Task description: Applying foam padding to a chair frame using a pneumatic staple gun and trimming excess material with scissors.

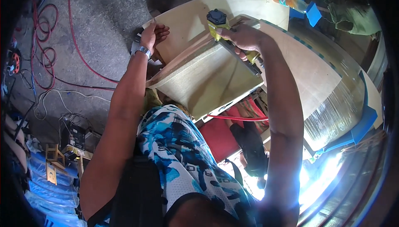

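Note:
My right hand (245,39) is wrapped round a yellow-green air nailer or stapler (217,22) with a black cap; the exact kind is unclear. The tool is held against the upper right part of a pale, box-like wooden piece (208,75) with a raised curved edge. My left hand (154,35), a metal watch on its wrist, lies at the left end of a curved plywood panel (249,4) beyond that piece. Its fingers are apart and hold nothing that shows. What lies under its palm is hidden.
A red air hose (237,118) runs below the tool. Another plywood sheet (305,66) and a plastic-wrapped form (332,121) stand to the right. An orange drink bottle (286,1) lies at the far right. Coiled red hoses (45,56) cover the floor at left. Another person (249,146) is below.

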A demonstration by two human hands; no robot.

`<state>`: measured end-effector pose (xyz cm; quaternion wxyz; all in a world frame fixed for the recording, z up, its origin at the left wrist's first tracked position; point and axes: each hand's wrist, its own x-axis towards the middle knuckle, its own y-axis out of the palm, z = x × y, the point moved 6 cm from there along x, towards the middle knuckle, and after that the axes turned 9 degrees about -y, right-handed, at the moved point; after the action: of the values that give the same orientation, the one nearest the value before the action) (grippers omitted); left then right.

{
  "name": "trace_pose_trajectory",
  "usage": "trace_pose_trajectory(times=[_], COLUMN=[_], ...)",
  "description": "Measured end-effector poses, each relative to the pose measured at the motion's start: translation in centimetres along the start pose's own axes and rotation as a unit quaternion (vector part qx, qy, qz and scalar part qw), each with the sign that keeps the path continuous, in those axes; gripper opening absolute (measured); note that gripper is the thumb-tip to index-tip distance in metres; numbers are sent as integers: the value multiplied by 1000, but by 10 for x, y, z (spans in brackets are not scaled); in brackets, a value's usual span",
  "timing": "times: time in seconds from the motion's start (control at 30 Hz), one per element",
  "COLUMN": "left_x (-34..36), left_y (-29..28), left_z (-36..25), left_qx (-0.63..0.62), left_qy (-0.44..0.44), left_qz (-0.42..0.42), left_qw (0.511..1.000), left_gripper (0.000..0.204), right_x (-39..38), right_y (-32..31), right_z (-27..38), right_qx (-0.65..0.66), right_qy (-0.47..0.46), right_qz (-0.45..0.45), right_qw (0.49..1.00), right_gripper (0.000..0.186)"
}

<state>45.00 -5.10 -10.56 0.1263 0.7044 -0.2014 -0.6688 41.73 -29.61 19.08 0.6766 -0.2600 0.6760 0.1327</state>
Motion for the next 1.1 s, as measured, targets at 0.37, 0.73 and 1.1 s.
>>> trace_pose_trajectory(times=[0.37, 0.73, 1.1], left_x=[1, -102, 15], left_y=[-62, 125, 111], left_z=[-17, -16, 62], left_qx=[20, 624, 910], left_qy=[68, 599, 386], left_qz=[-23, 118, 43], left_qw=[997, 487, 144], left_gripper=[51, 19, 76], right_x=[-21, -26, -49], right_y=[110, 375, 506], right_z=[-5, -103, -95], right_qx=[44, 325, 603], right_qy=[-169, -102, 14], right_qz=[-44, 5, -67], right_qw=[984, 940, 795], right_gripper=[58, 79, 61])
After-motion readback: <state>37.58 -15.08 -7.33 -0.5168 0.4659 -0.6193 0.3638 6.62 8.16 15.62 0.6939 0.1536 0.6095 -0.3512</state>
